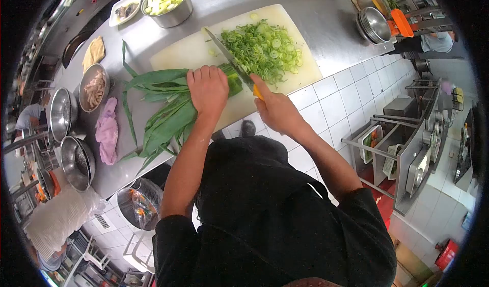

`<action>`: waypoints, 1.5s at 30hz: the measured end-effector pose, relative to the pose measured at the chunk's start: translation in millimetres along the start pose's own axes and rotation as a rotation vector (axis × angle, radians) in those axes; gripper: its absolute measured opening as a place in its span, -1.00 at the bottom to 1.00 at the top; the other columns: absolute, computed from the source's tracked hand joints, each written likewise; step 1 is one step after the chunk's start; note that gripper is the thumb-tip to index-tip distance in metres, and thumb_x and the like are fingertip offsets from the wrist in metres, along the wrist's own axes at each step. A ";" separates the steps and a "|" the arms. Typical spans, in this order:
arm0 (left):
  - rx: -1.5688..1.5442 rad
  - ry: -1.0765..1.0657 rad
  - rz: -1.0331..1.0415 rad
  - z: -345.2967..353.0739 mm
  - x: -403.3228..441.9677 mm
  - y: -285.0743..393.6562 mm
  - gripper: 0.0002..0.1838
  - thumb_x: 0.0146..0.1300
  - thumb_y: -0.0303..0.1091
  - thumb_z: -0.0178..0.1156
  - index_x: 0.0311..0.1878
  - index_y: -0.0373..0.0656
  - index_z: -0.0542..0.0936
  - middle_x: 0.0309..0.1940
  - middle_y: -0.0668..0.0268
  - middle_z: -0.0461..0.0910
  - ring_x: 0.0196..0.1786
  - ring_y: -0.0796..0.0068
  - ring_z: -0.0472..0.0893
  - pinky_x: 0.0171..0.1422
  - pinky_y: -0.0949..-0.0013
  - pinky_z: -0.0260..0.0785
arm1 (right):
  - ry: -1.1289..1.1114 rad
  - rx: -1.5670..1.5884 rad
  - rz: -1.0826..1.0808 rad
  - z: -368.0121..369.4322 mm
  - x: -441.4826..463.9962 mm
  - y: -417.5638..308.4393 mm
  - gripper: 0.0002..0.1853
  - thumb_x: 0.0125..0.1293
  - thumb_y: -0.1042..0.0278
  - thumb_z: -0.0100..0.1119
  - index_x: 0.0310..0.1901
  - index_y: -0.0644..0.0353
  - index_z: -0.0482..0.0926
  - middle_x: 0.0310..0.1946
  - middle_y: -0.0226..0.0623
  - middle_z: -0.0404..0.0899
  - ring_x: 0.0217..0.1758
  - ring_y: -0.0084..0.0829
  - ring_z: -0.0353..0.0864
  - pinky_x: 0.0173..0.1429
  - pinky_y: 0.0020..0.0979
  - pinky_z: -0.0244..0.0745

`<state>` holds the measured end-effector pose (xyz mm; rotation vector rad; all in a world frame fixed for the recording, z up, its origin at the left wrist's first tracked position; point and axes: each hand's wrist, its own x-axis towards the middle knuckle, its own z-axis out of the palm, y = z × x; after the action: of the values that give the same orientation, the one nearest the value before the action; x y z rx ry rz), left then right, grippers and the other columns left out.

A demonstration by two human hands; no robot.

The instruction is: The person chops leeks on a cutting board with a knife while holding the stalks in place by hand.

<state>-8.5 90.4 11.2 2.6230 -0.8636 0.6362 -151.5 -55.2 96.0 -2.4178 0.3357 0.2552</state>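
A bundle of long green leek or scallion tops (170, 106) lies across the left part of the white cutting board (173, 55), its leaves spilling over onto the steel table. My left hand (208, 89) is closed over the bundle near its cut end, fingers curled on top. In my right hand (280, 109) is a kitchen knife (230, 57), gripped by its yellow handle. The blade stands at the cut end, pointing away and to the left. Right of the blade sits a loose heap of sliced green rings (262, 50).
Behind the board stand a steel pot (168, 6) of chopped pale pieces and a white dish (125, 8). To the left are a bowl of meat strips (94, 87), a purple cloth (106, 131) and steel bowls (77, 163). Stacked bowls (374, 25) sit far right.
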 end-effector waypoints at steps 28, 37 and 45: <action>-0.025 0.043 0.053 5.2 -2.6 -1.9 -0.81 0.34 -0.29 0.17 -0.37 -0.13 0.64 -0.35 0.24 0.59 -0.18 0.21 0.56 0.27 0.01 0.32 | -0.160 -0.115 0.107 -37.4 -27.9 -60.7 -0.30 0.50 0.39 -0.06 0.61 0.19 0.01 -0.50 0.25 0.63 -0.37 0.27 0.67 -0.11 0.19 0.57; -0.059 0.021 0.054 -1.4 -3.4 -1.1 -0.81 0.39 -0.28 0.15 -0.33 -0.13 0.63 -0.36 0.23 0.58 -0.15 0.19 0.57 0.26 0.03 0.31 | -0.024 -0.002 0.022 20.5 29.4 -6.2 -0.26 0.50 0.37 -0.05 0.64 0.11 -0.07 -0.51 0.22 0.63 -0.42 0.28 0.65 -0.20 0.20 0.57; -0.038 0.004 0.041 2.0 -2.7 -2.5 -0.81 0.37 -0.29 0.16 -0.32 -0.14 0.65 -0.34 0.23 0.60 -0.14 0.19 0.58 0.30 0.01 0.30 | -0.151 -0.125 0.045 -53.8 -10.7 -59.6 -0.31 0.51 0.37 -0.10 0.63 0.11 0.02 -0.42 0.26 0.66 -0.52 0.15 0.67 -0.13 0.05 0.68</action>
<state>-8.3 92.8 7.8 2.5758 -0.9211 0.6284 -138.4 -44.2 175.2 -2.4967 0.3146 0.4898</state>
